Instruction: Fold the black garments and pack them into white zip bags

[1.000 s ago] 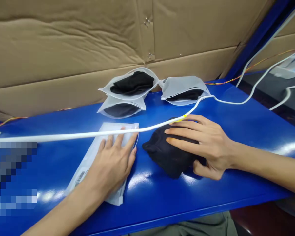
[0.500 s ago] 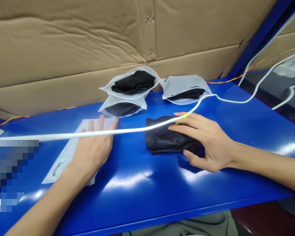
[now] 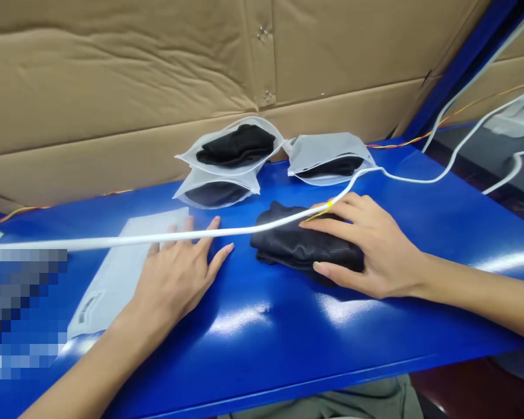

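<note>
My right hand is wrapped over the right part of a folded black cloth, with the thumb at its near side and the fingers across its top. My left hand is spread, palm down, over the right edge of a flat white bag with a printed label; it grips nothing. Whether its palm touches the bag or the table is hidden. Farther back lie white bags with open mouths and black cloth inside: an upper one, one below it and one on the right.
A white cable crosses the view in front of both hands. The blue table ends at a cardboard wall. Red and yellow wires run along the back. A pixelated patch covers the left edge.
My left hand has moved right, its fingers more spread, and the white bag has shifted left. My right hand has closed more around the black cloth, which is more bunched and slightly farther left.
</note>
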Motion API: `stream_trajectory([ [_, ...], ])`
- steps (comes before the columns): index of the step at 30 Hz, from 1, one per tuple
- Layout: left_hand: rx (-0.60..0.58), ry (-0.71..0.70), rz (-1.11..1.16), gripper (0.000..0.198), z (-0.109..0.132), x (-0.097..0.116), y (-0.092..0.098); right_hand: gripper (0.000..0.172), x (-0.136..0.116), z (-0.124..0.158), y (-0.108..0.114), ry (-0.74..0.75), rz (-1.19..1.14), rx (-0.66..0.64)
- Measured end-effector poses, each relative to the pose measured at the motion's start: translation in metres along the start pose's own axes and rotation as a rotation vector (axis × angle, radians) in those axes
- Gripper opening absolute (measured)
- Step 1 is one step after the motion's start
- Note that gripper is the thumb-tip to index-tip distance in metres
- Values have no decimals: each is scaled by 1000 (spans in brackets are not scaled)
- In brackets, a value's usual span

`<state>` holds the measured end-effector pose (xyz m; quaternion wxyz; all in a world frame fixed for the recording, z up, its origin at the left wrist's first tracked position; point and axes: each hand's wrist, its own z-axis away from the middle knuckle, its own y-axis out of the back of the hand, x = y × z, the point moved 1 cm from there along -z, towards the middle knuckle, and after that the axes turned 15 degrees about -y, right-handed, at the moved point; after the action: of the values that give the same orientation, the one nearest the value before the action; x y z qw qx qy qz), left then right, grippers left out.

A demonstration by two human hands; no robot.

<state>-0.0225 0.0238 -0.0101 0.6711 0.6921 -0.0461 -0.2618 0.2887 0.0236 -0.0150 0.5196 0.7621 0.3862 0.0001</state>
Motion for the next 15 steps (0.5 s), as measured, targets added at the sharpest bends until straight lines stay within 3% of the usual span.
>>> stream_trajectory([
  [5, 367, -320, -73, 46, 5, 19, 20, 29, 3, 0, -3, -89, 24, 48],
  [8, 434, -640, 88, 38, 10, 35, 31, 21, 5, -3, -1, -218, -60, 81],
  [10, 463, -771, 194, 30, 12, 44, 34, 17, 8, -6, 2, -341, -163, 81],
  [13, 559, -783, 232, 21, 13, 49, 36, 31, 13, -9, 4, -601, -326, 41],
  [15, 598, -739, 245, 18, 12, 47, 38, 39, 16, -10, 1, -801, -564, -7],
])
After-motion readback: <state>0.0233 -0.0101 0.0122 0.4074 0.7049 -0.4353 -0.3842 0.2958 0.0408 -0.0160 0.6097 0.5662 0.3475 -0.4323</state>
